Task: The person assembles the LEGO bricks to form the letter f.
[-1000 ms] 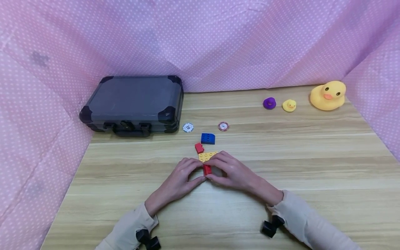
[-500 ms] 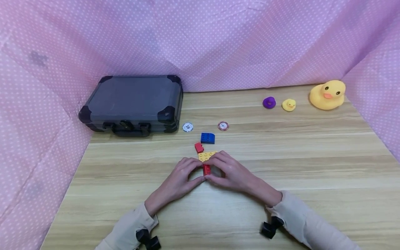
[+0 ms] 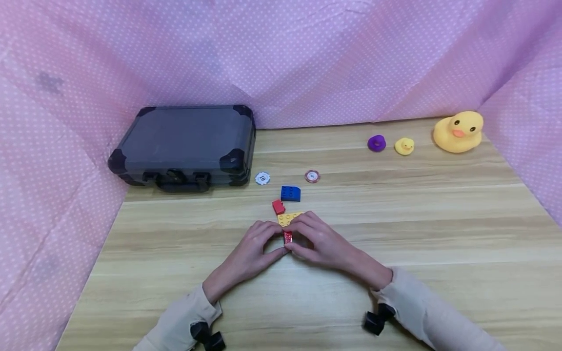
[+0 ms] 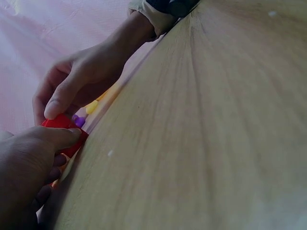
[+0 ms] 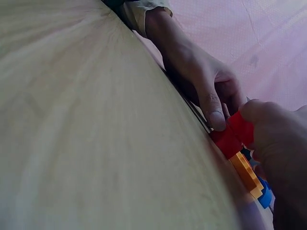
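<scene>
In the head view my left hand [image 3: 250,248] and right hand [image 3: 322,242] meet at a red toy building block [image 3: 288,237]. Two red pieces show from the wrists: my left thumb and fingers pinch the lower red block [image 5: 225,143] at the tabletop, while my right hand pinches the upper red block [image 4: 58,121] against it. How far the two are joined I cannot tell. Just behind the fingers lies a yellow studded block [image 3: 287,219], partly covered by my right hand. A small red block [image 3: 278,206] and a blue block [image 3: 291,193] lie beyond.
A dark grey case [image 3: 184,144] stands at the back left. Near it lie a white chip [image 3: 262,178] and a red-rimmed chip [image 3: 312,176]. At the back right sit a purple duck [image 3: 376,143], a small yellow duck [image 3: 404,146] and a large yellow duck [image 3: 458,131].
The visible top of the red block between my hands looks narrower and catches more light. Both hands keep almost the same place and grip; the whole view has shifted slightly.
</scene>
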{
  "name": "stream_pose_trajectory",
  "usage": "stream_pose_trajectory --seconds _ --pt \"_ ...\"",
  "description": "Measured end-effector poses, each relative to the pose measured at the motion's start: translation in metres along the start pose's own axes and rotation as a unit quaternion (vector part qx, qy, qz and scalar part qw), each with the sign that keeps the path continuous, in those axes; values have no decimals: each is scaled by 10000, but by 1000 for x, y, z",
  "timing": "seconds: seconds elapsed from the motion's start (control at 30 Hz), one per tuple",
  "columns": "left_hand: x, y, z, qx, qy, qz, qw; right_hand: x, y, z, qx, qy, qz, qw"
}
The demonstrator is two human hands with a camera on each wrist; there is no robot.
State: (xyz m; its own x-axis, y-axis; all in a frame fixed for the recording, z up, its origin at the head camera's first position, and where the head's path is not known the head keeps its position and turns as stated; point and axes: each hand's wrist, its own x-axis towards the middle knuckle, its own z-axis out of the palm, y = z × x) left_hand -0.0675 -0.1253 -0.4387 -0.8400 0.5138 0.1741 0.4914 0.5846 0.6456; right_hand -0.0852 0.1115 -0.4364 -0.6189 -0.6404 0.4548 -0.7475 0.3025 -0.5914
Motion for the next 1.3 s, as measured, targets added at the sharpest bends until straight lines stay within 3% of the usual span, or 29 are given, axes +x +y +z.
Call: stream_pose_trajectory --seconds 0.33,0.97,1.3 --pt "-1 0 2 -31 21 -2 10000 -3 0 2 -143 46 -211 9997" --pt "0 4 -1 -30 -119 -198 9997 -2 -4 -2 -357 -76 16 9993" --pt "-1 5 -1 -34 -96 -158 9998 -2 -2 0 -867 12 -376 9955"
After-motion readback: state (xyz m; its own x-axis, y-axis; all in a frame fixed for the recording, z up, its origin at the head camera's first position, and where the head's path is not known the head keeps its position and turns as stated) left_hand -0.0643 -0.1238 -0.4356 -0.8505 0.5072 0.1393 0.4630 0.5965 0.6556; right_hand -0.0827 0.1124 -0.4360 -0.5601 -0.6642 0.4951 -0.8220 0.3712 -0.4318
